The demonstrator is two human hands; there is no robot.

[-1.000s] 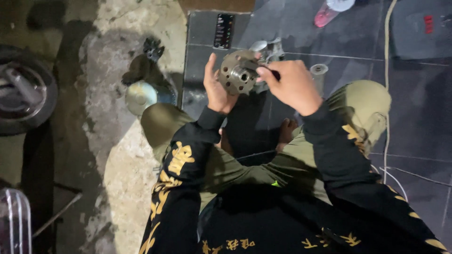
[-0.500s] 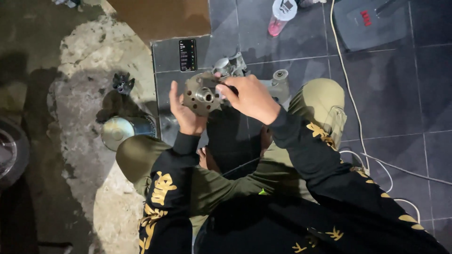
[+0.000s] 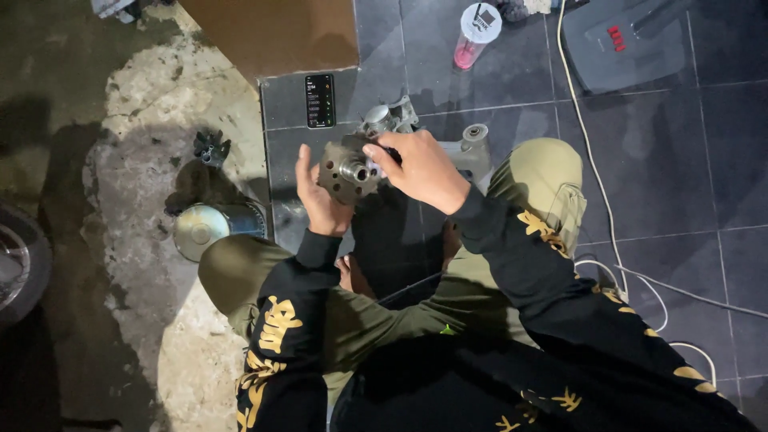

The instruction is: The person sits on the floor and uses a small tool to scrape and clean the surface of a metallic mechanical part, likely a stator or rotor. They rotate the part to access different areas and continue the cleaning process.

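Left hand is cupping a round grey metal part above the knees (over dark floor tiles), while right hand is gripping its top edge.

The light is dim and uneven where I work. It falls brightest on my right hand and left hand, and on the grey metal part between them, which shows a small glint at its hub. Beyond my hands the dark floor tiles carry a dull sheen. To the left of my hands, my shadow lies over the pale concrete patch, and the far left edge sinks into near black. My sleeves below are murky. Detail is soft throughout, slightly grainy.
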